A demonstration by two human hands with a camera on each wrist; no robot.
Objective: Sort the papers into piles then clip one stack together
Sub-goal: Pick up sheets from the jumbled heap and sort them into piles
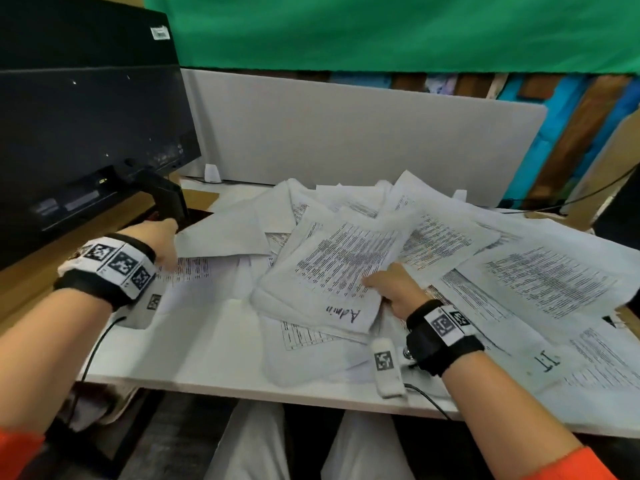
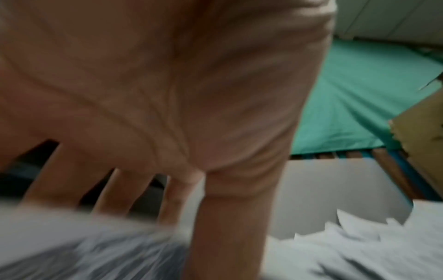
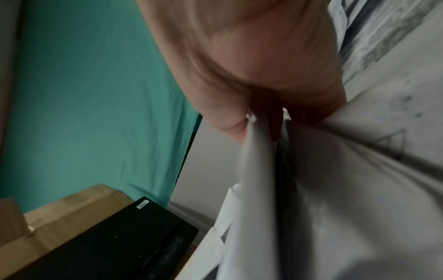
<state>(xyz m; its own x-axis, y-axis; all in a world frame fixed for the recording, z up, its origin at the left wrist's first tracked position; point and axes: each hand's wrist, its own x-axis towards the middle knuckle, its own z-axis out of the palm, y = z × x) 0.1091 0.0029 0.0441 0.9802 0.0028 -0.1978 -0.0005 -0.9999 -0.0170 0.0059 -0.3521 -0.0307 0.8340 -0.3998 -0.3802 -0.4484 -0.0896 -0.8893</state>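
Loose printed papers (image 1: 433,230) lie scattered over the white desk (image 1: 207,386). My right hand (image 1: 391,289) grips a stack of sheets (image 1: 332,268) marked "Admin" at its near corner, thumb on top, the stack lifted off the heap. The right wrist view shows my right hand (image 3: 258,113) pinching the stack's edge (image 3: 263,189). My left hand (image 1: 162,244) reaches over a table-printed sheet (image 1: 194,271) at the left, beside the monitor stand. In the left wrist view its fingers (image 2: 177,199) are straight and spread, tips on blurred paper (image 2: 72,236). A sheet marked "IT" (image 1: 547,362) lies at the right.
A black monitor (image 1: 86,133) on its stand (image 1: 166,195) fills the left. A grey divider panel (image 1: 346,133) closes the back of the desk. A cardboard box (image 1: 606,161) and a black cable (image 1: 588,192) are at the far right. Wrist-camera cables hang over the front edge.
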